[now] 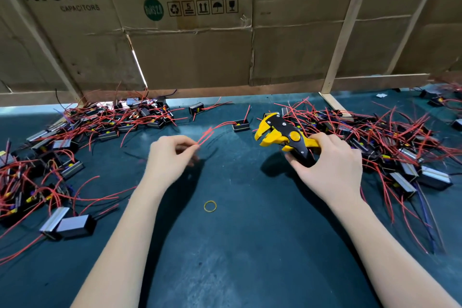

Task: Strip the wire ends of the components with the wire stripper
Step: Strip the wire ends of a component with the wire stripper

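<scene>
My right hand point(330, 165) grips the handles of a yellow and black wire stripper point(282, 132), whose jaws point left and stand apart with nothing in them. My left hand point(170, 157) pinches the ends of thin red wires point(206, 134) between thumb and fingertips. Those wires run back to a small black component point(241, 126) lying on the dark mat near the stripper's jaws. The wire ends sit a short way left of the jaws, apart from them.
Heaps of black components with red wires lie at the left point(62, 152) and at the right point(390, 140). A yellow rubber band point(210, 206) lies on the blue-green mat point(237, 245) between my forearms. A cardboard wall point(200, 45) closes the back.
</scene>
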